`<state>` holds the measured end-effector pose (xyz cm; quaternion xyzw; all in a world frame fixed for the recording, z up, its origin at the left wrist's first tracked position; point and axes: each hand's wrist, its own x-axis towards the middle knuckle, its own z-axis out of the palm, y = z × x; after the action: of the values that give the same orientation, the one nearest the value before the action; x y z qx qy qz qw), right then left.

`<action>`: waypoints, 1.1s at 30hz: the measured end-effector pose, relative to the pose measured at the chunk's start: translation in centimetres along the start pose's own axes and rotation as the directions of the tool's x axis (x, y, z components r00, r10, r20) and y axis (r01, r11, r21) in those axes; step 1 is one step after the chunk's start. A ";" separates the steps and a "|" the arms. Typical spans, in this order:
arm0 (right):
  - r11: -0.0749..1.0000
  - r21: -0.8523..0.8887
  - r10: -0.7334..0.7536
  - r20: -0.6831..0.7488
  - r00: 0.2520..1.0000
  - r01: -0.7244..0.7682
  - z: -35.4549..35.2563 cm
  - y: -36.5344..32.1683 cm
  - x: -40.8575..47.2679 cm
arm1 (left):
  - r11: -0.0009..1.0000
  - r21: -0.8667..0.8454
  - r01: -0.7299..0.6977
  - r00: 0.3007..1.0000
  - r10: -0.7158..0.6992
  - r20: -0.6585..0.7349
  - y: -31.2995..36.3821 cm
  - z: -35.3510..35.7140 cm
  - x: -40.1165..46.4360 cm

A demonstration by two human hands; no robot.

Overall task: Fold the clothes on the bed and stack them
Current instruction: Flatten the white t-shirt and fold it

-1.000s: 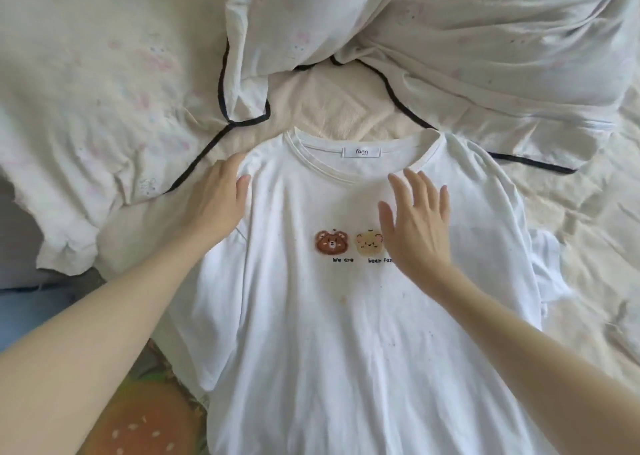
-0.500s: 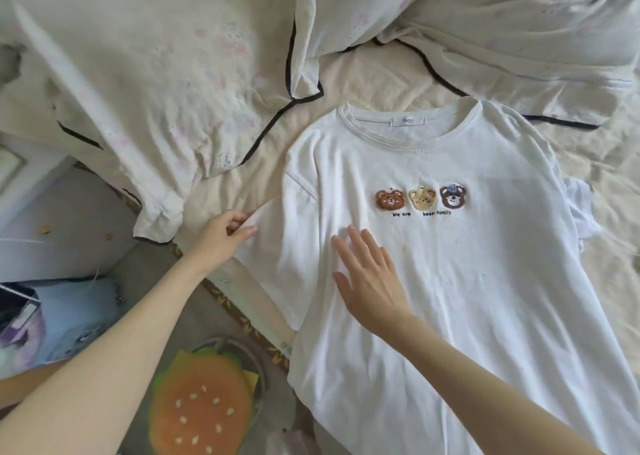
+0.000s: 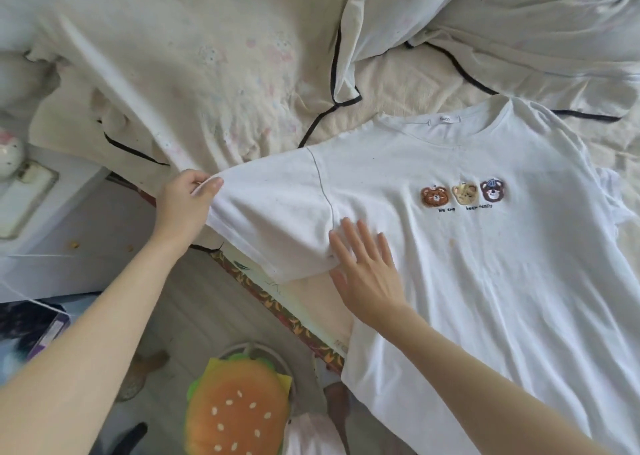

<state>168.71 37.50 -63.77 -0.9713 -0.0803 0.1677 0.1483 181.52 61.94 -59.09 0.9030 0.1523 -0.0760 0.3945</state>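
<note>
1. Under your right hand (image 3: pixel 367 271): white T-shirt (image 3: pixel 467 264) lies face up on the bed (image 3: pixel 381 84). Fingers straight and spread, palm flat on the cloth just below the armpit seam.
2. Your left hand (image 3: pixel 185 205) pinches the cuff of the shirt's sleeve (image 3: pixel 273 219), thumb on top, fingers curled under, sleeve drawn out taut past the bed edge (image 3: pixel 277 302).
3. Beyond your left hand: rumpled duvet (image 3: pixel 207 73) with black piping, touching the sleeve's upper edge. Above the collar, a pillow (image 3: pixel 502 21).
4. Below your left forearm: open floor (image 3: pixel 194 316), with a burger-shaped cushion (image 3: pixel 239 413) near the bed edge.
5. Far sleeve, to the right of your right hand, bunched and partly hidden; hem cut off by the frame. Collar label unreadable.
6. Left of your left hand: white bedside unit (image 3: pixel 52 219); items on it blurred.
</note>
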 end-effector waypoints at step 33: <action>0.974 0.187 0.130 -0.013 0.991 -0.125 1.1 -1.6 -1.1 | 0.625 -0.543 0.561 0.821 -0.505 0.266 -6.6 5.0 -9.1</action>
<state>167.19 39.07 -63.89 -0.9584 0.0000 0.1714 0.2283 170.66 60.57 -64.67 0.6399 0.4112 -0.1768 0.6247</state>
